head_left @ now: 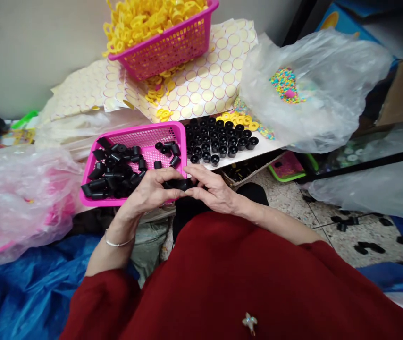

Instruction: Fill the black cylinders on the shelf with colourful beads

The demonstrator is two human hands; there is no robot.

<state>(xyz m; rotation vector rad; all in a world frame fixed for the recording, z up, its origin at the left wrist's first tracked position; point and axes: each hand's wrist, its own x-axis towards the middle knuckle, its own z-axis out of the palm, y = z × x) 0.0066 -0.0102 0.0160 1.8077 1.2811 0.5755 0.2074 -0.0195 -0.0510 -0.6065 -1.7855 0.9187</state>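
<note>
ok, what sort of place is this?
Probably a small hand-assembly or packing workspace; can't tell if it's a home or a workshop. Black parts stand grouped beside a pink basket of more, and another basket is heaped with yellow pieces.

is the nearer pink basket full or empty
Partly full: black pieces lie piled toward the left of the pink basket, with bare floor showing.

Looks forward and steeply down from the wearer's head, close over the red top, wide enough to cover left hand and right hand near centre, surface beyond, floor at right.
</note>
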